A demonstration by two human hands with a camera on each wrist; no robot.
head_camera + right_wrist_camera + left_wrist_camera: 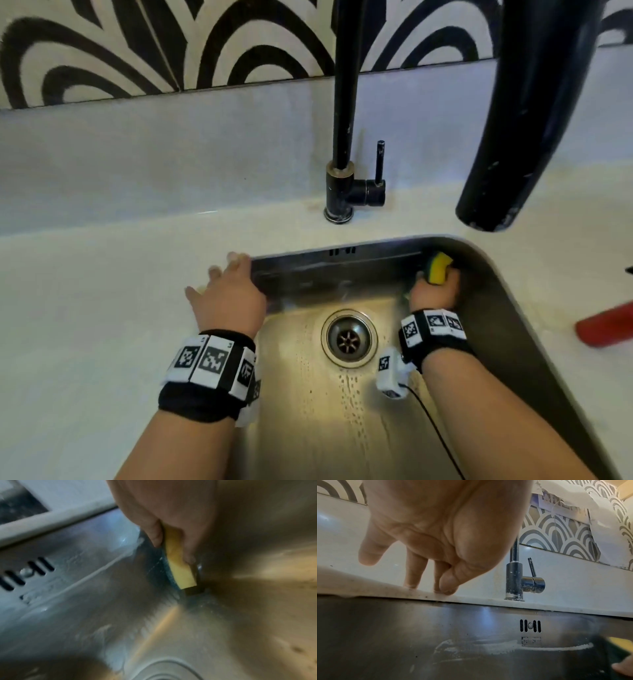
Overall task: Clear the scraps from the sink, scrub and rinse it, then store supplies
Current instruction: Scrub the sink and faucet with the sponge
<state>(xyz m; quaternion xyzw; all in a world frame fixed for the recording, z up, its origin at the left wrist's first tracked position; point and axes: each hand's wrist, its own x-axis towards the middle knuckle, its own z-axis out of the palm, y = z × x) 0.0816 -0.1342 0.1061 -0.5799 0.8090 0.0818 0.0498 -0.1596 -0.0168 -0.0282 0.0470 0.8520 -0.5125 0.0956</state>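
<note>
The stainless steel sink sat sunk into a pale, off-white worktop, with its round metal drain strainer in the middle of the basin floor. The right hand was down inside the basin at the far right corner, its thumb and fingers curled round a yellow sponge with a dark green scouring face, which bent in the grip. The green face was pressed against the far wall of the sink, close to where that wall turns into the right one. A thin white line of suds ran along the far wall below the slotted overflow opening, and more foam smeared the steel to its left. Droplets lay on the basin floor near the drain.

The left hand held nothing. It rested at the far left corner of the sink, fingers spread and fairly straight, fingertips touching the worktop just behind the rim.

A black tall-necked tap with a side lever stood on the worktop behind the far edge of the sink, and its spout end hung over the far right corner. A red object, cut off by the picture edge, lay on the worktop to the right of the basin. Black-and-white patterned tiles covered the wall above.
</note>
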